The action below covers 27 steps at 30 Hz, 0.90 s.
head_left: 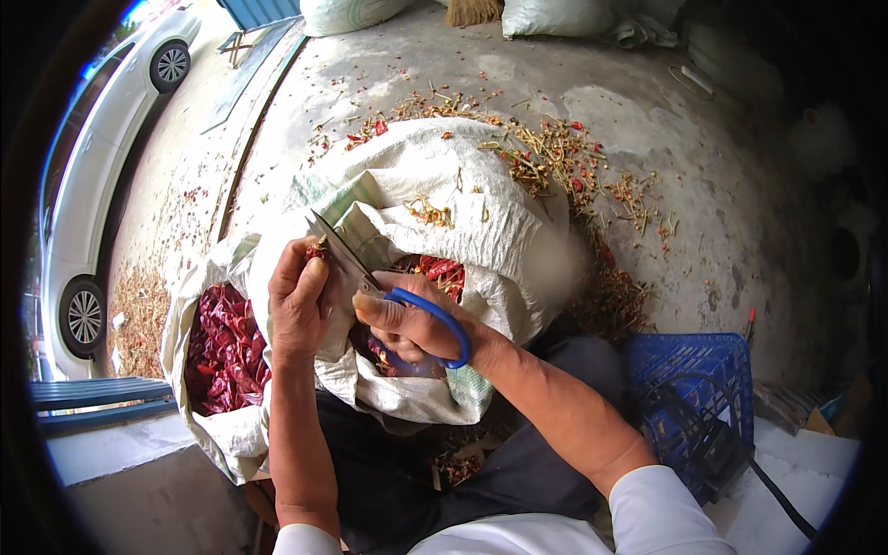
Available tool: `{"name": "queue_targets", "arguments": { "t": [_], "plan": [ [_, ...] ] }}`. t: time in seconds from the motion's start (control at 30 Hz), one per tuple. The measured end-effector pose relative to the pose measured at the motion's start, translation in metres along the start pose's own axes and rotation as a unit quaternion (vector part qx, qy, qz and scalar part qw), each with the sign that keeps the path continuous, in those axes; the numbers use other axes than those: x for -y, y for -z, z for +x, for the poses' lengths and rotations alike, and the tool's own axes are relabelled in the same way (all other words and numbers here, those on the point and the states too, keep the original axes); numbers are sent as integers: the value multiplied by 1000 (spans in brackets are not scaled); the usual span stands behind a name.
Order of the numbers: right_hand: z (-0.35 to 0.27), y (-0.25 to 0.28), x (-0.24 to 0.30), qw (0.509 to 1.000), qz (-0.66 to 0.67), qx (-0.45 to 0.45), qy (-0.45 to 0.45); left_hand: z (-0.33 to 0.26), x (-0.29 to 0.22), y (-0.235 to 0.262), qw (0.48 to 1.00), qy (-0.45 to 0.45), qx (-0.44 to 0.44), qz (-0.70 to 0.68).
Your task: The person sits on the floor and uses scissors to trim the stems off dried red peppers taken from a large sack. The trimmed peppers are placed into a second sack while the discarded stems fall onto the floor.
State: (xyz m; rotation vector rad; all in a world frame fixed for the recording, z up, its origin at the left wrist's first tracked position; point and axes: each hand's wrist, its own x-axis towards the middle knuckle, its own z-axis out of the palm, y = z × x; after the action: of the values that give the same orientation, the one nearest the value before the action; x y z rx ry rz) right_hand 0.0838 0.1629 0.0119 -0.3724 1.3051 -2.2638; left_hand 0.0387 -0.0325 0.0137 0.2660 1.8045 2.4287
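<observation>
My left hand (301, 296) is closed, pinching a dried red chili pepper (317, 249) between thumb and fingers, its stem end upward. Wrapped round the blue handles of a pair of scissors (460, 342) is my right hand (416, 319). The metal blades point up and left, parted, right beside the chili's stem end. Below both hands, a large white woven sack (499, 217) gapes, with dried red chilies (444, 271) inside partly hidden by my right hand. A second white sack (242, 430), left of my left forearm, is filled with dark red chilies (224, 351).
Cut stems and chili bits (564, 162) litter the concrete floor beyond the sack. A blue plastic crate (694, 356) with a black strapped item stands at my right. A white car (106, 139) is parked at far left. Full white sacks (583, 20) and a broom (474, 11) are at the back.
</observation>
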Motion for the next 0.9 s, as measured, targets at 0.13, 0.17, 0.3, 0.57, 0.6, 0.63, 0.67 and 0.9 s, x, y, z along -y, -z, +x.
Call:
{"name": "queue_targets", "arguments": {
  "t": [0.13,0.17,0.3,0.57,0.6,0.63,0.67,0.9],
  "plan": [
    [6,-1,4,921,-344,-145,113,-4,3,2,970,-41,-42,236],
    [6,-3,6,914,-364,-156,86,-4,6,-2,941,-90,-42,322],
    [9,-1,-4,906,-382,-175,55,-2,6,-9,897,-72,-61,432],
    [2,5,8,842,-502,-184,78,0,-10,1,983,94,-18,160],
    [1,6,9,824,-529,-186,86,-1,-12,4,981,103,3,162],
    [0,6,9,805,-555,-187,94,-2,-12,8,985,100,19,140],
    [0,6,10,800,-559,-183,117,-2,-11,13,988,96,37,118],
    [-4,11,15,789,-581,-164,115,2,-10,25,988,101,90,72]
  ]
}}
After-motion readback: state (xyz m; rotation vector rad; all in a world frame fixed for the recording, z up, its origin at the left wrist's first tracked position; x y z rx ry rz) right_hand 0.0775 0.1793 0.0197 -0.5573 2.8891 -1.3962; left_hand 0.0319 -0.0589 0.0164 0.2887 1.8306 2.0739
